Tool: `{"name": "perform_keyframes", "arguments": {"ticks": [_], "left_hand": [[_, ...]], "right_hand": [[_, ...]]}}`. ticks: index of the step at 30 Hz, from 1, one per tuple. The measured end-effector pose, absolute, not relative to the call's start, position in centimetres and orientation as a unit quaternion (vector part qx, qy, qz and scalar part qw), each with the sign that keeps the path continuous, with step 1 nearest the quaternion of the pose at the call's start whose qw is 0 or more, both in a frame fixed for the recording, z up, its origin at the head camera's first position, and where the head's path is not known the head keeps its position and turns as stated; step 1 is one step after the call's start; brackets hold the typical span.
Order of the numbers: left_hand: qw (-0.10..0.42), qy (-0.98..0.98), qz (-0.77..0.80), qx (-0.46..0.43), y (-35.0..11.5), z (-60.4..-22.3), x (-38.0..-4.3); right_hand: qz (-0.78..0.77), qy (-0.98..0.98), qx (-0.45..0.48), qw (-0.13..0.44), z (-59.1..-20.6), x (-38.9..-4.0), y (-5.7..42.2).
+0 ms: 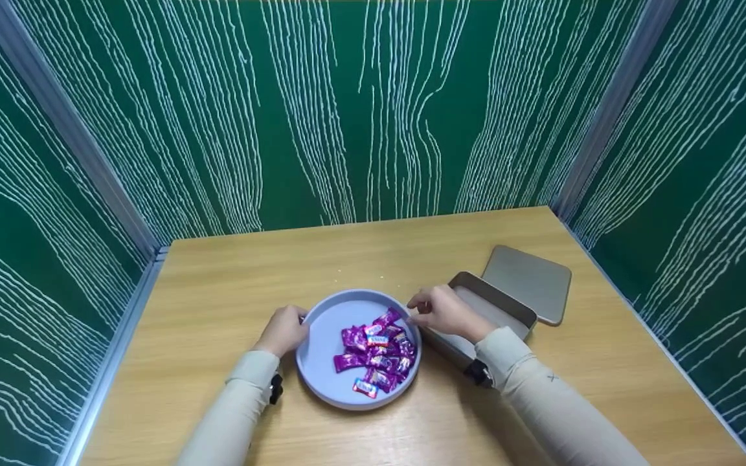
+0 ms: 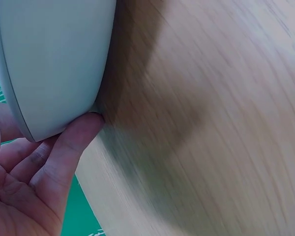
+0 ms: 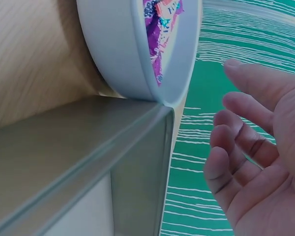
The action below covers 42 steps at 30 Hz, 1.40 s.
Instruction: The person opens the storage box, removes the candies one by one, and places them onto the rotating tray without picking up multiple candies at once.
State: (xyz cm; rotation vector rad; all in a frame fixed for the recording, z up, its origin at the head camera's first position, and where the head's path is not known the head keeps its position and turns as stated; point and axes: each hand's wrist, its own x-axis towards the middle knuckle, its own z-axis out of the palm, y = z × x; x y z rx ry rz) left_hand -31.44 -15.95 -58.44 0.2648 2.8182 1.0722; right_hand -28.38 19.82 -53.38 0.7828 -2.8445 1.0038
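A round, shallow, pale lavender plastic bowl (image 1: 322, 366) sits on the wooden table, its right side strewn with purple-wrapped candies (image 1: 383, 378) and a few red-and-white ones (image 1: 364, 388). My left hand (image 1: 285, 330) grips the left edge of the bowl. In the left wrist view, the fingers (image 2: 64, 157) of that hand reach under the bowl's side. Above the bowl's right rim hovers my right hand (image 3: 258, 147), its fingers loosely bent and nothing in them. Beneath it stands an uncovered grey-brown metal box (image 1: 499, 301), whose near corner meets the bowl's side in the right wrist view.
Behind the box, a flat matching lid (image 1: 531, 281) lies on the table (image 1: 230, 272). Tiny pale specks are scattered beyond the bowl. Green walls (image 1: 217, 116) with white wavy lines rise at the back and both sides, joined by metal posts (image 1: 612, 110).
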Motion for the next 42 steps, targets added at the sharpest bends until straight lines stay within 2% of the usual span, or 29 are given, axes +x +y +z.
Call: {"name": "perform_keyframes", "arguments": {"ticks": [20, 28, 42], "left_hand": [[0.054, 0.931, 0.35, 0.085, -15.8, -57.9, -31.1], [0.03, 0.939, 0.324, 0.112, -15.6, -57.7, -30.9], [0.037, 0.937, 0.331, 0.106, -15.7, -57.6, -30.7]], "right_hand": [[0.323, -0.908, 0.256, 0.075, -53.7, -27.4, 21.1], [0.326, -0.908, 0.248, 0.091, -53.8, -27.0, 21.4], [0.336, -0.907, 0.23, 0.107, -53.3, -26.3, 22.2]]}}
